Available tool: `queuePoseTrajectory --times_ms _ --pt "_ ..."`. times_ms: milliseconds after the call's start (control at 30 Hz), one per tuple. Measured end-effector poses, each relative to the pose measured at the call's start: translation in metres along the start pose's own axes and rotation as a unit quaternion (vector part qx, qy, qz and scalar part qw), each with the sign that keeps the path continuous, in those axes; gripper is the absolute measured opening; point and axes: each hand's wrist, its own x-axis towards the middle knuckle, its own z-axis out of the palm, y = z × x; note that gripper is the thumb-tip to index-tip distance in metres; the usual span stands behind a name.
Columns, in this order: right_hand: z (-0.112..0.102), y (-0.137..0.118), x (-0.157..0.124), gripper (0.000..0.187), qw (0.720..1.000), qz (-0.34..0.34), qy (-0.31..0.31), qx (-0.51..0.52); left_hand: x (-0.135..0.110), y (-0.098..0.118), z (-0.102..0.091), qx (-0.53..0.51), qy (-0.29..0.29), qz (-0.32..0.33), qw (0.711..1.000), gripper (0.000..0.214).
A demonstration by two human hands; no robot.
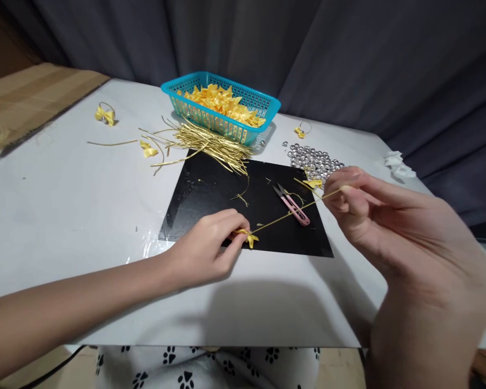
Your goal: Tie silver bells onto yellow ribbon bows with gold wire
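Observation:
My left hand (222, 240) is closed, pinching a small yellow ribbon bow (250, 239) at the front edge of the black mat (210, 200). From the bow a thin gold cord (285, 217) runs taut up to the right. Its other end is pinched between the thumb and fingers of my right hand (389, 227), raised above the table's right side. Under the cord lie pink-handled thread snips (294, 206), blades pointing to the back left. Another yellow bow (314, 184) rests just left of my right hand, partly beside silver beads (314, 161).
A turquoise basket (267, 102) of yellow bows stands at the back. Before it lies a bundle of gold cords (210, 143). Finished-looking looped bows lie at left (105, 115) and right (300, 132). A loose bow (148, 149) and crumpled white scraps (399, 165) lie on the table.

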Motion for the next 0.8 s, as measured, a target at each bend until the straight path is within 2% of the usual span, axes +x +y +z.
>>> queuePoseTrajectory --times_ms 267,500,667,800 --pt "-0.004 -0.004 -0.003 0.051 0.998 -0.032 -0.004 -0.051 0.001 0.000 0.001 -0.013 -0.006 -0.007 1.000 0.013" --pt "-0.012 -0.005 0.001 0.038 0.997 -0.034 -0.019 -0.070 0.002 -0.001 0.000 -0.024 -0.011 -0.026 0.999 0.013" --pt "-0.011 -0.007 -0.001 0.043 0.997 -0.034 0.011 -0.068 0.002 -0.001 0.001 -0.029 -0.013 -0.025 0.999 0.013" --pt "-0.013 -0.012 -0.001 0.046 0.994 -0.062 0.007 -0.087 0.003 -0.001 0.002 -0.038 -0.018 -0.040 0.998 0.013"
